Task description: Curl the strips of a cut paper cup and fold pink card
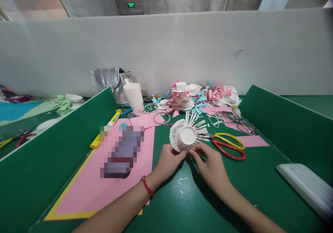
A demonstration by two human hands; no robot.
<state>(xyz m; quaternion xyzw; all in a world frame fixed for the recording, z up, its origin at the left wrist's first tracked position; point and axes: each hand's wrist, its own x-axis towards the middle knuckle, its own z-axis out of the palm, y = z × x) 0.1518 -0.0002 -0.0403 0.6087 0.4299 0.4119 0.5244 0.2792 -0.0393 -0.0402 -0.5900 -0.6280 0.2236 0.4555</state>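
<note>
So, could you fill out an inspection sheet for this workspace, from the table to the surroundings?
Surface: green table, pink sheet at left.
Work things: paper cup cut into splayed strips; scissors lying to its right.
Clutter: stacked cups, silver bag, yellow tube, pile of paper pieces.
Hands: left hand and right hand both pinch the cup's near edge.
Cables: loose white cord behind the scissors, use unclear.
Surroundings: green side panels, pale wall, lit exit sign.

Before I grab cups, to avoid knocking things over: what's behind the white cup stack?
A silver bag, showing left of the cup stack, then a pale partition. The stack covers part of the bag; anything else it covers is unseen.
</note>
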